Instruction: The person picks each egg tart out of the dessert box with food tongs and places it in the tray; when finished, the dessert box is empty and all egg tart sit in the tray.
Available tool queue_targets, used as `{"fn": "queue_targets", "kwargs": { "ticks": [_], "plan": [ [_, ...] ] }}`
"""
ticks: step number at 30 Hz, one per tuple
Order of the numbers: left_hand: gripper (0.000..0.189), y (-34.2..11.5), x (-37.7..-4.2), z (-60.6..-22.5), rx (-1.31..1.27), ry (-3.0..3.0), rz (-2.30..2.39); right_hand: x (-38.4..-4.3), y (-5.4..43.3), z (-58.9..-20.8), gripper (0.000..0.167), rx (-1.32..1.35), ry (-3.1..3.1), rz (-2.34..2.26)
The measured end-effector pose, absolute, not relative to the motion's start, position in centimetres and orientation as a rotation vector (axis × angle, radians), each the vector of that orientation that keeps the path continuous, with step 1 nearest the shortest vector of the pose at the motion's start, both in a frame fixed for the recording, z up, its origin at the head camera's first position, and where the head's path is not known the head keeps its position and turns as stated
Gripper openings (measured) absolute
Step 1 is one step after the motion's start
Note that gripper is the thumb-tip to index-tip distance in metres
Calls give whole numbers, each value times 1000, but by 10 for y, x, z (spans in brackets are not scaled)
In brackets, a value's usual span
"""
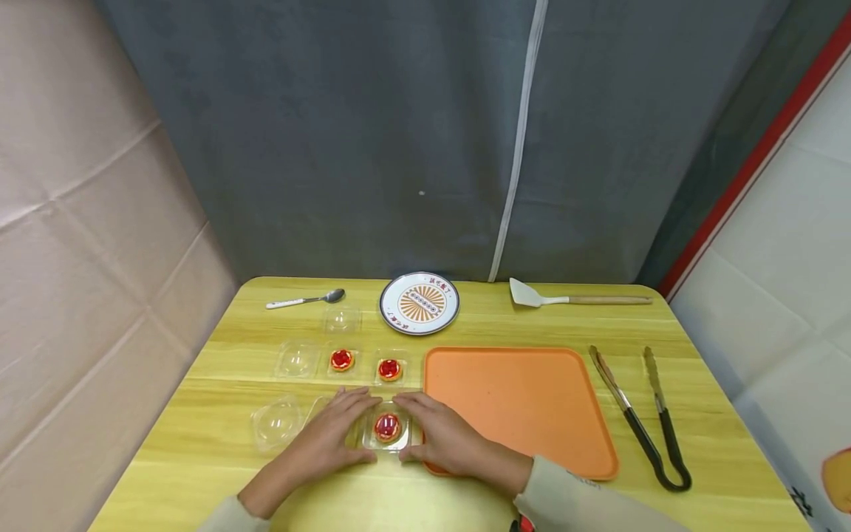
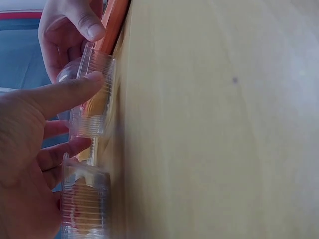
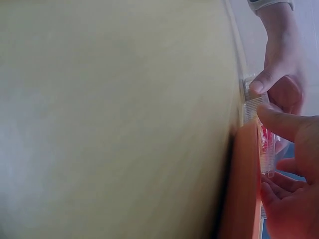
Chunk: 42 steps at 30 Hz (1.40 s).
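A clear plastic box (image 1: 387, 445) with its domed lid on holds a small red-topped tart (image 1: 387, 427) near the table's front. My left hand (image 1: 327, 442) grips its left side, thumb (image 2: 75, 97) along the front and fingers behind. At the right side, my right hand (image 1: 444, 437) holds it between thumb and fingers, over the orange tray's left edge. Another clear box (image 2: 84, 199) with a tart stands beside my left hand in the left wrist view; in the head view that hand hides most of it.
Behind are two more tarts (image 1: 342, 360) in clear boxes, with several clear lids (image 1: 297, 360) to the left. The orange tray (image 1: 518, 414) lies right, then metal tongs (image 1: 641, 421). A spoon (image 1: 306, 300), a patterned plate (image 1: 420, 303) and a white spatula (image 1: 578, 298) line the back.
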<state>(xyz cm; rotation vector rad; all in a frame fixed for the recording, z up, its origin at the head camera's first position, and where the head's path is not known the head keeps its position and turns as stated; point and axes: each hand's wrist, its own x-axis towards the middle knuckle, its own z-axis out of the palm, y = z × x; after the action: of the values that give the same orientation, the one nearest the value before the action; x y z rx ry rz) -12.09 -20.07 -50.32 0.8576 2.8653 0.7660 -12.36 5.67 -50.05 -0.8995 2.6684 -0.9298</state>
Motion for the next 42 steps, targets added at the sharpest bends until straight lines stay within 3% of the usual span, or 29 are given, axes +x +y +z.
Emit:
{"fn": "queue_targets", "kwargs": {
  "ticks": [7,26,42],
  "plan": [
    [93,-198,-119,-504,813,2892,725,-125,56,-502,84,-912,2689,-891],
    [79,-195,-118,-509,865,2970,725,-127,65,-500,79,-1016,2637,-956],
    [86,-195,-118,-507,905,2960,663,-131,66,-502,79,-1025,2606,-993]
  ]
}}
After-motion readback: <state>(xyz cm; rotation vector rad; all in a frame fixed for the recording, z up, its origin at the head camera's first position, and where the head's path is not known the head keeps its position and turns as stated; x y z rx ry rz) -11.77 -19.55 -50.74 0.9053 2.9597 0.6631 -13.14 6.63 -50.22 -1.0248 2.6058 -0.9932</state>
